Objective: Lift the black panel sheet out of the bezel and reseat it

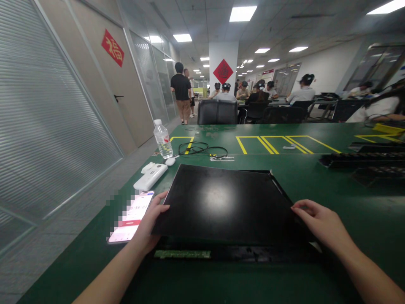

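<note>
A flat, glossy black screen panel (228, 202) lies slightly askew over a dark frame (278, 185), whose rim shows at the back right. My left hand (153, 217) grips the panel's left edge, thumb on top and fingers partly hidden beneath. At the right edge, my right hand (313, 215) is closed in a pinch; its fingertips meet the panel's border. Below the near edge runs a green circuit strip (182, 254) along a dark bar. A lit phone (134, 219) lies right beside my left hand.
Left of the panel are a white power bank (150, 177) and a water bottle (163, 139). A black cable (202, 148) coils behind it. Dark slotted strips (363, 160) lie at the right on the green table (215, 283). A black chair (217, 112) and several people are beyond.
</note>
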{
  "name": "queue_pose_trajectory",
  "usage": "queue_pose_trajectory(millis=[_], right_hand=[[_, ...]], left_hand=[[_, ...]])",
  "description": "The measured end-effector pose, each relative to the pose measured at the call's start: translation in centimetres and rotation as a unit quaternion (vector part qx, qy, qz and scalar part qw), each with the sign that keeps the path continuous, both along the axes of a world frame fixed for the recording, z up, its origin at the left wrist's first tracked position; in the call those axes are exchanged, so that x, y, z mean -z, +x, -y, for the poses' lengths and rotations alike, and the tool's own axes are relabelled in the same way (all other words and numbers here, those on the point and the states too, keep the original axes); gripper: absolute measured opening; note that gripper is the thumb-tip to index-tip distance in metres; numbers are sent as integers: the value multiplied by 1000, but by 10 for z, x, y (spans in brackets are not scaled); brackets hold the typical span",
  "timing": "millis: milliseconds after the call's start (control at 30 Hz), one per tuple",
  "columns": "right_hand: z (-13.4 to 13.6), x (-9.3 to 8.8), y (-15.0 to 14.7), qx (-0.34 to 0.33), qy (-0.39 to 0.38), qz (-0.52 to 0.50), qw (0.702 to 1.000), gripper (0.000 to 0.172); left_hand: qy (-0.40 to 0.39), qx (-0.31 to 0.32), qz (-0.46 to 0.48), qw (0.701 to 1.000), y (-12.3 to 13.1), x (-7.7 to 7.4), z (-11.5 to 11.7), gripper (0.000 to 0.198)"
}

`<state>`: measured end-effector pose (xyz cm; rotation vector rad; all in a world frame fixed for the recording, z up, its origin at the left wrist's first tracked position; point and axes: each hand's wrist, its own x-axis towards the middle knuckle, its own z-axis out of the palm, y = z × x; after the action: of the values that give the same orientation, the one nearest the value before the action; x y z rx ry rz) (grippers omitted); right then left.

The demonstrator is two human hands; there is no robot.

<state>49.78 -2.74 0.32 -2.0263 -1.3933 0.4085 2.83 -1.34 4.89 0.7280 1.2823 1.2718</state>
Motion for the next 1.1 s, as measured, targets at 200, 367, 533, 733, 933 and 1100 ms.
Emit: queue_pose_trajectory(millis=[200,367,533,733,933,1100], right_hand=[[0,0,1,-3,7,6,1000,40],[-1,1,2,-4,17,12,1000,40],[0,1,2,-8,18,7,1000,40],[1,1,1,-1,-5,-5,1000,42],[0,3,2,-3,6,2,1000,39],[1,1,1,-1,2,8,1000,39]], left_hand=[[-1,-2,4,1000,1,-2,0,69],[-5,0,3,1000,2,-5,1,70],[-9,0,2,1000,0,-3,1,69],[-2,2,3,1000,-1,1,-1,68],[-5,-2,2,1000,1,-1,0,72],[-4,1,1,1000,-1,0,-1,73]])
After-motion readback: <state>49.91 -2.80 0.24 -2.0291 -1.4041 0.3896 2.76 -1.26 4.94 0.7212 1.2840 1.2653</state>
